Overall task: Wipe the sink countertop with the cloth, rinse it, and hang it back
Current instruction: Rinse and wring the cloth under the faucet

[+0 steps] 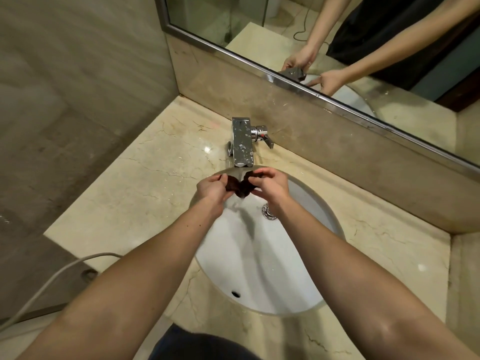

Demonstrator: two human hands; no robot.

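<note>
The dark cloth (240, 185) is pinched at either end by the left hand (211, 189) and right hand (272, 185) and stretched just below the faucet (242, 142) so the stream soaks it (rinsing, by the look), runoff being caught in the otherwise empty white basin (306, 203) under the faucet.

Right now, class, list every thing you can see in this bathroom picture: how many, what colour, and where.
cloth: one, dark brown, under the running tap, held over the basin
tap: one, chrome, behind the basin
sink basin: one, white, set in the countertop
drain: one, chrome, in the basin
countertop: one, cream marble
mirror: one, steel-framed, on the wall
cable: one, grey, lower left
left hand: gripping the cloth
right hand: gripping the cloth
</note>
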